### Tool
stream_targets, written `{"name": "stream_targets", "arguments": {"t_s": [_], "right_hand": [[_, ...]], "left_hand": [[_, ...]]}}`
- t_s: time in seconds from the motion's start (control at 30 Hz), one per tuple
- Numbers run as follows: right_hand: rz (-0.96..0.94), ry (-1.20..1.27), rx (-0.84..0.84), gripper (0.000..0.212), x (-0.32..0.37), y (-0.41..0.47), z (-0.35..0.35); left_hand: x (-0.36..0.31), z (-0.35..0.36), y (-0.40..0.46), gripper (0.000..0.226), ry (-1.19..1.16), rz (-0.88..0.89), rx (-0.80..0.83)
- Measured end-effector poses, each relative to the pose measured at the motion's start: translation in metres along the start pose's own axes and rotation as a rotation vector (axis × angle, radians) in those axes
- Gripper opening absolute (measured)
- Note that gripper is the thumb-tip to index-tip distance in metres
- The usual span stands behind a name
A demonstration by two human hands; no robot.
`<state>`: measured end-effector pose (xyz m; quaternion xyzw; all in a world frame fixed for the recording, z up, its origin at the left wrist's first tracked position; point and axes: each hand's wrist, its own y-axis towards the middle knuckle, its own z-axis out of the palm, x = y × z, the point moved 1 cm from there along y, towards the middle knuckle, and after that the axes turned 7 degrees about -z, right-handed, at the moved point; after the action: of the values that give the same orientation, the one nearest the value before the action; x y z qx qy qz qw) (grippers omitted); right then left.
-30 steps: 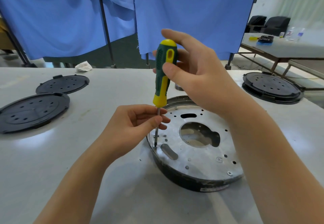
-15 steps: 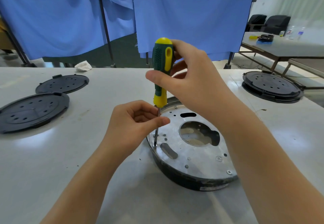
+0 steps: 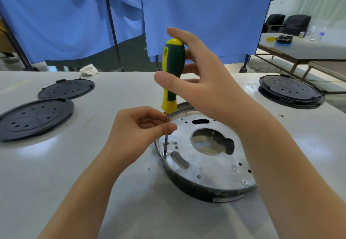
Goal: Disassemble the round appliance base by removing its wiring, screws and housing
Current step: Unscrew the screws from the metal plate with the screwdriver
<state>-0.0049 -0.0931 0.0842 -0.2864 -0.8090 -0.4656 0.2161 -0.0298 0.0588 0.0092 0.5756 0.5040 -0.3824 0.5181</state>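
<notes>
The round appliance base (image 3: 206, 163) lies on the white table with its silver metal plate up and a black rim around it. A green and yellow screwdriver (image 3: 172, 74) stands upright with its tip on a screw (image 3: 165, 154) at the plate's left edge. My right hand (image 3: 202, 81) holds the handle between thumb and fingertips. My left hand (image 3: 138, 130) pinches the thin metal shaft just below the handle. Another screw (image 3: 244, 182) sits near the plate's front right edge.
Two black round covers (image 3: 35, 117) (image 3: 66, 89) lie on the table at the left. A stack of black round bases (image 3: 290, 90) stands at the right. A crumpled white rag (image 3: 89, 69) lies at the far edge. Blue curtains hang behind.
My right hand's fingers have shifted around the handle, turning the screwdriver. The tip stays on the same screw and my left hand keeps its pinch on the shaft.
</notes>
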Motion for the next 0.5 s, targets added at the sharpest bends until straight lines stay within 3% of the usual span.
{"name": "stream_targets", "arguments": {"t_s": [0.23,0.4,0.5], "right_hand": [[-0.027,-0.133,-0.096,0.045,0.0025,0.0026,0.006],[0.003,0.003,-0.06,0.05,-0.0002,0.0023,0.0014],[0.033,0.079,0.01,0.057,-0.0029,0.0006,-0.0006]], "left_hand": [[0.0029,0.0055,0.0019,0.027,0.078,0.042,-0.046],[0.003,0.0001,0.0015,0.012,0.054,0.026,0.086],[0.0029,-0.0009,0.0003,0.014,-0.009,0.011,0.108]]}}
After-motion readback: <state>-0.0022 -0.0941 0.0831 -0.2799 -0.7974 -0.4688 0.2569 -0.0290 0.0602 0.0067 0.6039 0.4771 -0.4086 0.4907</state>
